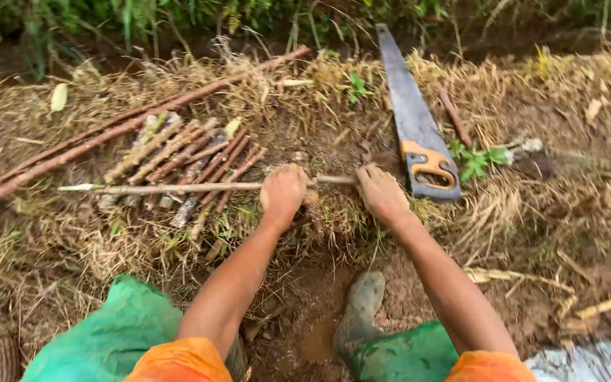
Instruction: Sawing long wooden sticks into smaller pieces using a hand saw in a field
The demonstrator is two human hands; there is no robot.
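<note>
A long thin stick [178,187] lies level across the ground, its pale pointed tip at the left. My left hand [283,192] grips it near the middle and my right hand [382,194] grips its right end. Just behind the stick lies a bundle of several short cut sticks [178,159]. A hand saw [413,117] with an orange and black handle rests on the ground right of my right hand, blade pointing away.
Two long reddish poles [129,124] run diagonally behind the bundle. Dry grass and mud cover the ground. My muddy boot [359,311] and green trousers [107,339] are below. Green plants line the far edge.
</note>
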